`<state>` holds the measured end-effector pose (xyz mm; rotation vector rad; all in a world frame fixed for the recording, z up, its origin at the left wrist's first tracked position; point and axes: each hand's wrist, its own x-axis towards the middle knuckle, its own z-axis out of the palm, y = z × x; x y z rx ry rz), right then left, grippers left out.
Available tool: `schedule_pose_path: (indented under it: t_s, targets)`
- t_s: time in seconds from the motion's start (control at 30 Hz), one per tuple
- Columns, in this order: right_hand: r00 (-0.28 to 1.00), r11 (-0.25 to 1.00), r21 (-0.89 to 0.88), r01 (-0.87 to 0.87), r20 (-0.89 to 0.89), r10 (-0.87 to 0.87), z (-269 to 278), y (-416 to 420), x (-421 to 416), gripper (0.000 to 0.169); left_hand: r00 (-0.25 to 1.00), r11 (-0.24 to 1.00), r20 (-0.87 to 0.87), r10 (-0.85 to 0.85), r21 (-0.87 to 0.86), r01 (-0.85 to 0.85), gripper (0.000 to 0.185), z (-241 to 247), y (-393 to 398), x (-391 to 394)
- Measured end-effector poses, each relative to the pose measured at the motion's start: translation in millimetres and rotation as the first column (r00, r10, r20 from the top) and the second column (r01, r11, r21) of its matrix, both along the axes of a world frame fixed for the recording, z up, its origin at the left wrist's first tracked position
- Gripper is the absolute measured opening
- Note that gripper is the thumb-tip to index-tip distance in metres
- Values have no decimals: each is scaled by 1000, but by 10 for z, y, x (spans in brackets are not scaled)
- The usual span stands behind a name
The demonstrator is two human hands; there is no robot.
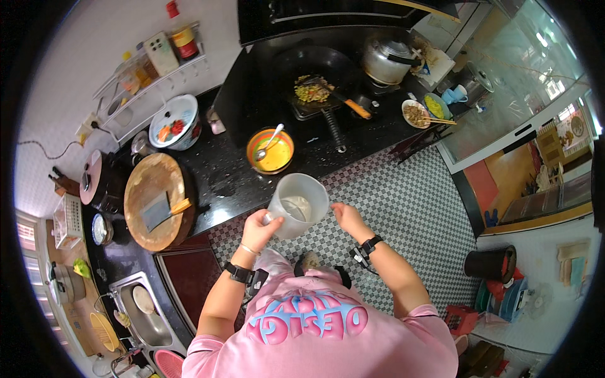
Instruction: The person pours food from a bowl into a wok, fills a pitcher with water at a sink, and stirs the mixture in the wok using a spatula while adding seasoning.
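My left hand (pixel 259 230) grips a translucent plastic jug (pixel 282 222) by its side, thumb towards the opening. A little clear liquid (pixel 297 208) lies in the bottom of the jug, which is tilted in front of the counter edge. At the jug's right side is my right hand (pixel 350 221), fingers curled and fingertips close to the wall; whether they touch it I cannot tell. Just beyond the jug stands an orange-rimmed bowl (pixel 253 163) of yellow beaten egg with a metal spoon (pixel 272 141) in it.
A black wok (pixel 288 64) holds diced food and a spatula with an orange handle (pixel 358 108). Beside it sits a metal kettle (pixel 382 66). A cleaver (pixel 156 212) rests on a round wooden chopping board (pixel 163 177) at left. Chopsticks (pixel 439 121) lie across a bowl at right.
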<state>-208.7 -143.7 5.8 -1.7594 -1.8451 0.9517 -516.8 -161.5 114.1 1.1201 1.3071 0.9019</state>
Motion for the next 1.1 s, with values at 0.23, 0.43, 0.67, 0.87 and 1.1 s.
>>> schedule_pose_path:
  t_s: [0.23,0.43,0.67,0.87,1.1]
  targets:
    - [980,980,52,194,40,-196,170,841,1225,32,937,951,-216,-274,85,298,31,-78,826,999]
    - [955,983,132,130,248,-159,434,1612,1872,29,864,866,-209,-458,114,487,31,-50,1409,1603]
    - [939,981,184,-57,344,-10,450,2798,2221,34,869,875,-255,-424,133,466,31,-52,1805,2024]
    - [860,952,118,-283,470,197,180,3875,1935,37,896,931,-336,-292,115,346,26,35,1843,2318]
    - [705,876,56,-478,620,344,-250,4381,1717,19,930,994,-364,57,106,-19,24,142,1686,2897]
